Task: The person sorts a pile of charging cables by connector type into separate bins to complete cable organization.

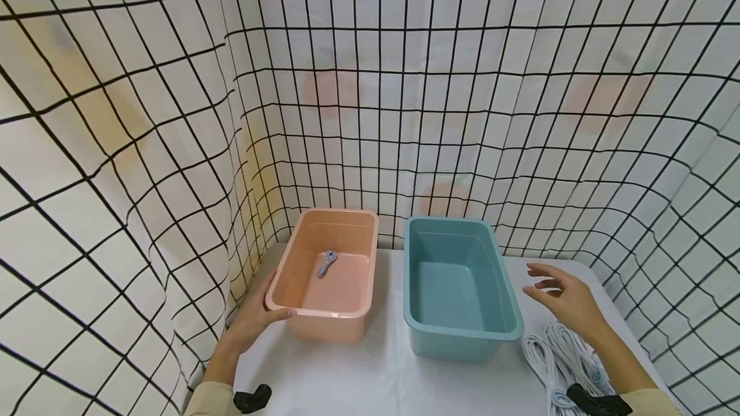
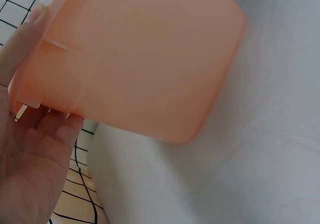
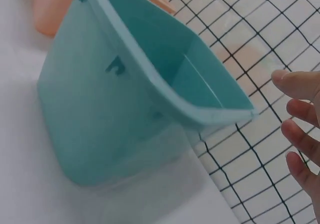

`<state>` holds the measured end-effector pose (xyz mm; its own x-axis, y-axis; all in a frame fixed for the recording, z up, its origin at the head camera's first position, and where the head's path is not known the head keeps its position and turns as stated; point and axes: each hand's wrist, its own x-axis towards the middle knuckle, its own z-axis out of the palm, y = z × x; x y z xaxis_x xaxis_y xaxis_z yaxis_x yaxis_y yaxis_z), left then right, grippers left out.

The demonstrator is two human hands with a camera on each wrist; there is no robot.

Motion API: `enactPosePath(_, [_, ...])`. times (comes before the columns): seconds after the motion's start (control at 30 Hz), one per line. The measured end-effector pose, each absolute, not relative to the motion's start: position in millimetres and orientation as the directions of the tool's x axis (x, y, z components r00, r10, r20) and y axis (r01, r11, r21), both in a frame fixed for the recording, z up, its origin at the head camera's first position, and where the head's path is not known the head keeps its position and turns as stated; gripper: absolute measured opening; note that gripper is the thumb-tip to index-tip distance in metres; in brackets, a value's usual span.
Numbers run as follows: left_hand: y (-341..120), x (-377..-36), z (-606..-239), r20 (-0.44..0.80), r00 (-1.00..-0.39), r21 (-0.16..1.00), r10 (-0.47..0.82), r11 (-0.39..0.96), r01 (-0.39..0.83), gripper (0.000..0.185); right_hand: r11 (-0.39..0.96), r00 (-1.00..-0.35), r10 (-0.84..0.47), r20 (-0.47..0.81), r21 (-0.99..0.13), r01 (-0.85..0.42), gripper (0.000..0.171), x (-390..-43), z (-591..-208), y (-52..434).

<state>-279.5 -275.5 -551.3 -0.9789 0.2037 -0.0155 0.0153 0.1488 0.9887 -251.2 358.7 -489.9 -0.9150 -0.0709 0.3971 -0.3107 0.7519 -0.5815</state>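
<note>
A pink bin (image 1: 341, 275) (image 2: 140, 58) stands on the white table (image 1: 370, 371) with a small coiled grey-blue cable (image 1: 326, 263) lying inside it. My left hand (image 1: 268, 314) (image 2: 30, 144) grips the bin's near left corner, thumb over the rim and fingers under the lip. To its right is a teal bin (image 1: 459, 287) (image 3: 115, 108) with nothing showing inside. My right hand (image 1: 549, 289) (image 3: 300, 129) hovers open just right of the teal bin, fingers spread, touching nothing. Coils of white cable (image 1: 557, 355) lie on the table below that hand.
Checked white cloth walls (image 1: 462, 114) close in the table at the back, left and right. A narrow gap of table separates the two bins. Black wrist mounts (image 1: 252, 398) show at the frame's bottom edge. The pink bin's corner (image 3: 50, 13) peeks behind the teal one.
</note>
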Motion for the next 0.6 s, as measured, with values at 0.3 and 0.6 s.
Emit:
enactPosePath(0.3, [-274, -278, -549, 0.001, -0.978, 0.987, 0.209, 0.156, 0.034, 0.113, 0.791, -0.925, -0.028, 0.380, -0.558, -0.253, 0.051, -226, -505, 377])
enactPosePath(0.6, [-274, -277, -549, -0.021, -0.980, 0.992, 0.198, 0.129, 0.005, 0.115, 0.794, -0.915, 0.035, 0.402, -0.567, -0.218, 0.047, -204, -518, 382])
